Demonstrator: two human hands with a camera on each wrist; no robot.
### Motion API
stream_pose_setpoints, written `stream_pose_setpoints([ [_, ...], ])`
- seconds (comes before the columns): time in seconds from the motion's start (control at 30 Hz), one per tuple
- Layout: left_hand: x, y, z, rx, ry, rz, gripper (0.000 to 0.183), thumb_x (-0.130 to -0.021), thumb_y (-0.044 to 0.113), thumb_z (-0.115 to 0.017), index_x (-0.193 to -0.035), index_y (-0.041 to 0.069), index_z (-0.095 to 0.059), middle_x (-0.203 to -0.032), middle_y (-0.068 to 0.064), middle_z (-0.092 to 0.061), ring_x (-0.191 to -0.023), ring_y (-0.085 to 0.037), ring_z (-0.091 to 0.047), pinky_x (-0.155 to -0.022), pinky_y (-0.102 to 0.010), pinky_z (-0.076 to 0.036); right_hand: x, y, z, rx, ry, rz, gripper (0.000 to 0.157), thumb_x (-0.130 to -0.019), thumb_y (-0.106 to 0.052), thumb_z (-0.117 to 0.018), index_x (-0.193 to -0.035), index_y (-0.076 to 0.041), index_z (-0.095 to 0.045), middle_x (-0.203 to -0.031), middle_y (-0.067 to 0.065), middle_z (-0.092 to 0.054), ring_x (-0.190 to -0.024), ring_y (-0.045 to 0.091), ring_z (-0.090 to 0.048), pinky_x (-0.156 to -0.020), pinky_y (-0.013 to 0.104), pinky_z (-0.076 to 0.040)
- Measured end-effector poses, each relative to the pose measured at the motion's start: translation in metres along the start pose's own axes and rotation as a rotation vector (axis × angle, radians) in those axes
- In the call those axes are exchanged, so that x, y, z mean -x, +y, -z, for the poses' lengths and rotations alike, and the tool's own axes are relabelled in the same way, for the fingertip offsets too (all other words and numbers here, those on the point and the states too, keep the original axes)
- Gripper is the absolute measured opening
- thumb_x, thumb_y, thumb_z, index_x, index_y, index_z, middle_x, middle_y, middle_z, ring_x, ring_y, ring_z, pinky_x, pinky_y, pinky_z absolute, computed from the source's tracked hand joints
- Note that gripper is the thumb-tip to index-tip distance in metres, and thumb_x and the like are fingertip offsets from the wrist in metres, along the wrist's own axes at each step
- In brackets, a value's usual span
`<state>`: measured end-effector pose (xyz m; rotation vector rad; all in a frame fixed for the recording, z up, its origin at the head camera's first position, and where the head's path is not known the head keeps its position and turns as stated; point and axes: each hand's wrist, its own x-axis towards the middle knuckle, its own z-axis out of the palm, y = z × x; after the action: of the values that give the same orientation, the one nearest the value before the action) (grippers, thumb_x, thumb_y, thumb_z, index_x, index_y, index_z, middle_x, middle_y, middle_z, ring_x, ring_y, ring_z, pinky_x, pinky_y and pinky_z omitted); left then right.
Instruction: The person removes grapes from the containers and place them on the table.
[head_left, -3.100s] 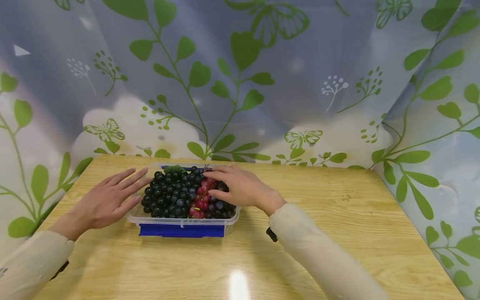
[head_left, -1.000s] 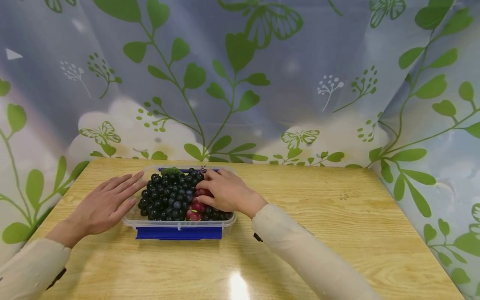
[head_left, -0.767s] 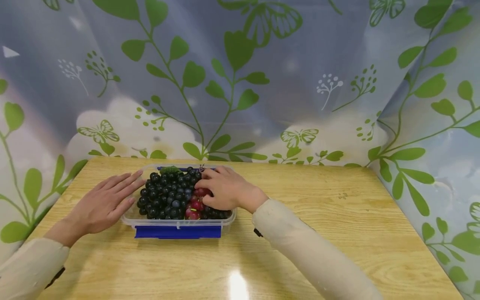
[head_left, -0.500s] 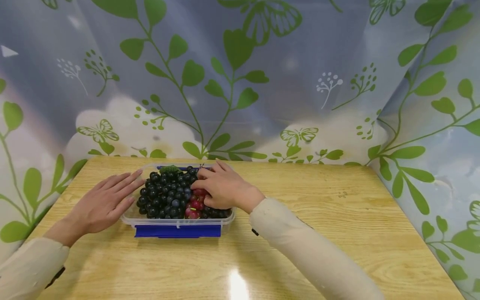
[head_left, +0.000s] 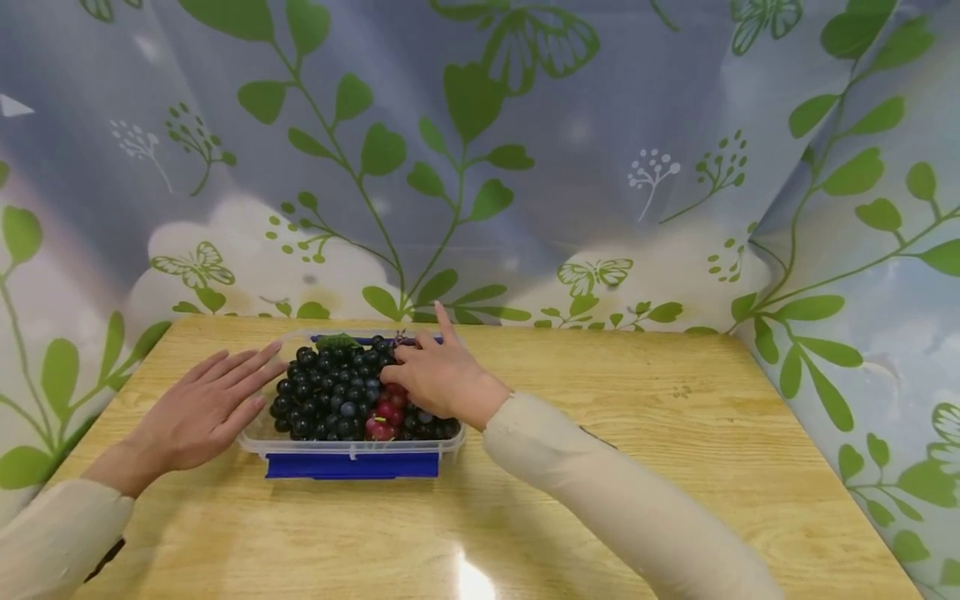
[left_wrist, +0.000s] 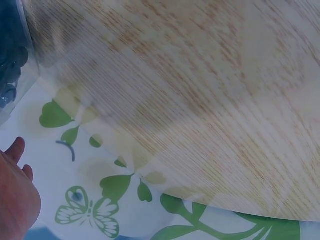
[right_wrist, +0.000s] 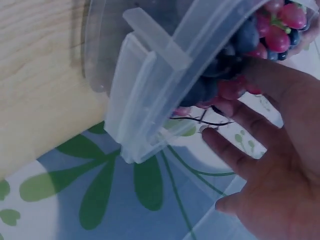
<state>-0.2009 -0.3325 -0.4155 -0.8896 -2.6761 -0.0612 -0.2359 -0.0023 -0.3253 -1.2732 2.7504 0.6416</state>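
A clear plastic food container (head_left: 251,444) with blue clips stands at the table's back left, filled with dark grapes (head_left: 326,396) and a red grape bunch (head_left: 386,414). My right hand (head_left: 442,379) reaches into its right side and pinches the red bunch between thumb and forefinger, one finger sticking up. In the right wrist view, red grapes (right_wrist: 231,89) show between the thumb and finger of the right hand (right_wrist: 275,165), and a thin dark stem (right_wrist: 205,121) hangs by the fingertips. My left hand (head_left: 202,408) lies flat with straight fingers, its tips at the container's left rim.
A green leaf (head_left: 337,342) lies on the dark grapes at the back. More dark grapes (head_left: 431,427) fill the right corner. The wooden table (head_left: 637,417) spreads to the right and front. A leaf-print curtain (head_left: 525,167) hangs behind and along the sides.
My right hand has gone from lying over the grapes with long fingers to gripping the red bunch, shifting slightly left. One finger has lifted. My left hand holds its place by the rim.
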Motion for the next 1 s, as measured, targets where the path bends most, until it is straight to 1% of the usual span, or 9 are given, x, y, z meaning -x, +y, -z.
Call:
stream_pose_setpoints([
  [0.23, 0.0, 0.003, -0.001, 0.004, 0.001, 0.005, 0.052, -0.098, 0.027, -0.05, -0.148, 0.014, -0.04, -0.155, -0.004, -0.027, -0.133, -0.034, -0.036, -0.115, -0.042, -0.008, -0.006, 0.0, -0.005, -0.033, -0.006, 0.015, 0.04, -0.097, -0.036, -0.055, -0.135, -0.042, -0.046, -0.139, -0.008, -0.045, -0.131, 0.026, -0.038, -0.11, 0.061, -0.002],
  [0.37, 0.002, 0.003, 0.0, -0.002, 0.007, 0.008, 0.051, -0.099, 0.028, -0.049, -0.147, 0.014, -0.041, -0.155, -0.004, -0.027, -0.132, -0.034, -0.037, -0.115, -0.041, -0.009, -0.01, -0.001, -0.009, -0.101, 0.007, 0.027, 0.033, -0.097, -0.039, -0.055, -0.129, -0.038, -0.048, -0.126, -0.006, -0.052, -0.122, 0.027, -0.047, -0.111, 0.059, 0.002],
  [0.43, 0.002, 0.002, 0.0, -0.009, 0.015, 0.004, 0.051, -0.099, 0.028, -0.05, -0.147, 0.013, -0.042, -0.155, -0.004, -0.028, -0.132, -0.033, -0.037, -0.115, -0.041, -0.009, -0.011, 0.0, -0.011, -0.136, 0.012, 0.031, 0.032, -0.097, -0.039, -0.054, -0.128, -0.038, -0.048, -0.125, -0.006, -0.054, -0.118, 0.026, -0.05, -0.11, 0.057, 0.007],
  [0.57, 0.001, 0.0, 0.0, -0.017, 0.02, -0.002, 0.052, -0.097, 0.027, -0.052, -0.147, 0.013, -0.041, -0.155, -0.005, -0.028, -0.135, -0.029, -0.034, -0.115, -0.041, -0.009, -0.011, 0.004, -0.012, -0.164, 0.011, 0.039, 0.038, -0.098, -0.037, -0.052, -0.135, -0.042, -0.046, -0.135, -0.003, -0.052, -0.121, 0.025, -0.049, -0.109, 0.056, 0.012],
  [0.67, 0.003, 0.0, 0.0, -0.013, 0.021, 0.002, 0.052, -0.097, 0.026, -0.053, -0.147, 0.014, -0.042, -0.155, -0.004, -0.028, -0.135, -0.029, -0.034, -0.115, -0.04, -0.008, -0.012, 0.005, -0.011, -0.178, -0.01, 0.051, 0.042, -0.098, -0.039, -0.052, -0.138, -0.044, -0.044, -0.142, -0.002, -0.046, -0.126, 0.025, -0.044, -0.109, 0.055, 0.013],
  [0.73, 0.004, 0.0, 0.0, -0.01, 0.02, 0.004, 0.052, -0.097, 0.026, -0.052, -0.147, 0.014, -0.042, -0.155, -0.004, -0.027, -0.135, -0.029, -0.035, -0.115, -0.04, -0.008, -0.013, 0.006, -0.009, -0.19, -0.02, 0.054, 0.042, -0.097, -0.041, -0.053, -0.138, -0.045, -0.045, -0.141, -0.004, -0.046, -0.127, 0.025, -0.042, -0.11, 0.055, 0.011],
  [0.83, 0.004, 0.0, 0.001, -0.005, 0.022, 0.003, 0.051, -0.098, 0.027, -0.051, -0.146, 0.014, -0.042, -0.155, -0.004, -0.027, -0.136, -0.027, -0.032, -0.115, -0.04, -0.008, -0.015, 0.007, -0.009, -0.211, -0.012, 0.045, 0.04, -0.095, -0.042, -0.056, -0.134, -0.046, -0.049, -0.133, -0.008, -0.05, -0.122, 0.022, -0.042, -0.111, 0.054, 0.009],
  [0.93, 0.002, 0.001, 0.001, -0.003, 0.03, -0.001, 0.051, -0.098, 0.026, -0.051, -0.146, 0.013, -0.043, -0.155, -0.004, -0.027, -0.139, -0.022, -0.029, -0.115, -0.039, -0.009, -0.014, 0.007, -0.013, -0.236, 0.044, 0.043, 0.034, -0.094, -0.043, -0.059, -0.127, -0.045, -0.053, -0.117, -0.011, -0.054, -0.114, 0.02, -0.044, -0.112, 0.054, 0.006],
  [1.0, 0.0, 0.001, 0.0, -0.001, 0.034, -0.007, 0.051, -0.097, 0.026, -0.052, -0.145, 0.012, -0.044, -0.155, -0.005, -0.028, -0.139, -0.022, -0.028, -0.115, -0.039, -0.009, -0.012, 0.008, -0.017, -0.256, 0.089, 0.046, 0.027, -0.093, -0.041, -0.059, -0.12, -0.042, -0.056, -0.104, -0.012, -0.055, -0.108, 0.019, -0.047, -0.111, 0.054, 0.008],
])
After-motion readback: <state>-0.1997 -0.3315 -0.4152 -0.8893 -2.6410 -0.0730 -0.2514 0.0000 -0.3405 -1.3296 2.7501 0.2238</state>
